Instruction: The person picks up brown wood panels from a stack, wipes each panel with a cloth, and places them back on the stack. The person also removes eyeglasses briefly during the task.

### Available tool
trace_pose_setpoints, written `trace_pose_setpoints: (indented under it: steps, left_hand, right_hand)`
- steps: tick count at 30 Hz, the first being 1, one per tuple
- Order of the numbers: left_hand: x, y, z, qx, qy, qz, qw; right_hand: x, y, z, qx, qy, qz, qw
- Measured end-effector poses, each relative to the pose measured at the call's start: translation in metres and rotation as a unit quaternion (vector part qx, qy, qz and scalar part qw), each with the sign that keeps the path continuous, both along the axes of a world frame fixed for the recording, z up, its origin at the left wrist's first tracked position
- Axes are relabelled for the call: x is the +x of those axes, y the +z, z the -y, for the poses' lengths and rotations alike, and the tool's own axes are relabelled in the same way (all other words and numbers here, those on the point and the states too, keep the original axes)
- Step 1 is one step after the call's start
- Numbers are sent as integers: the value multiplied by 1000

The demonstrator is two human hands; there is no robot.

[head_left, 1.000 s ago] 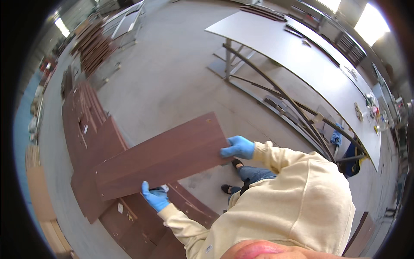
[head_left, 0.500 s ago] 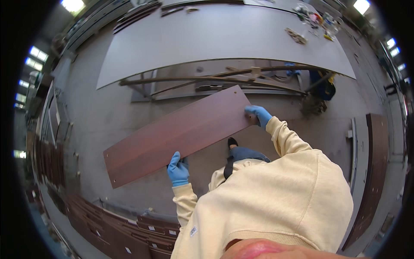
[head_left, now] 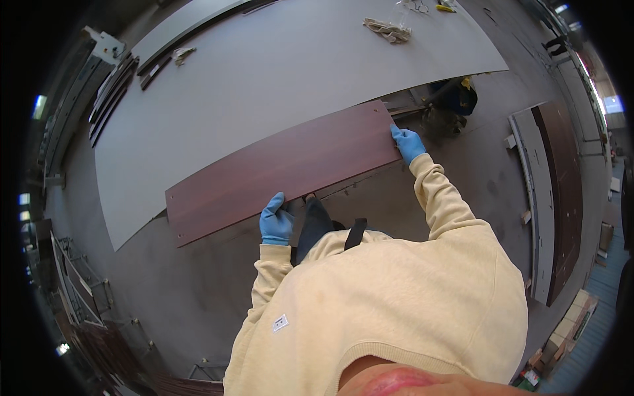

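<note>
A long reddish-brown wood panel with small holes near its ends is held up in front of me, tilted so its right end is farther away. My left hand, in a blue glove, grips its near long edge, thumb on top and fingers underneath. At the right end, my gloved right hand pinches the short edge near the corner. The panel's far edge overlaps the near edge of a large pale table in this view; whether they touch I cannot tell.
On the table lie a pair of work gloves, a small cloth-like item and dark strips at the left. A blue bin stands under its right end. Dark brown boards stand at the right.
I have stepped closer to the table, carrying the panel forward with both hands. It now covers part of the table's near edge, and my view has turned.
</note>
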State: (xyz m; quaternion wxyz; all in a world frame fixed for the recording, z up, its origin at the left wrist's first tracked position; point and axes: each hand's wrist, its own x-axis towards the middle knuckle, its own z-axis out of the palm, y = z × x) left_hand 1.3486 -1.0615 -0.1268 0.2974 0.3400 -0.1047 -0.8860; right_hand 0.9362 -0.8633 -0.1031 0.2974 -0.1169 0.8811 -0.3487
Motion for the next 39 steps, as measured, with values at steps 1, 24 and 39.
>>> trace_pose_setpoints:
  steps: [1,24,39]
  left_hand:
    - [3,-8,17,3,-7,5,1000]
    - [-111,124,237,-97,210,51,972]
    - [-106,125,213,-25,304,77,949]
  right_hand:
    - [-3,-6,7,-38,-14,-2,999]
    - [-399,-69,286,201,184,-414,868]
    - [-437,-66,266,107,275,-525,798]
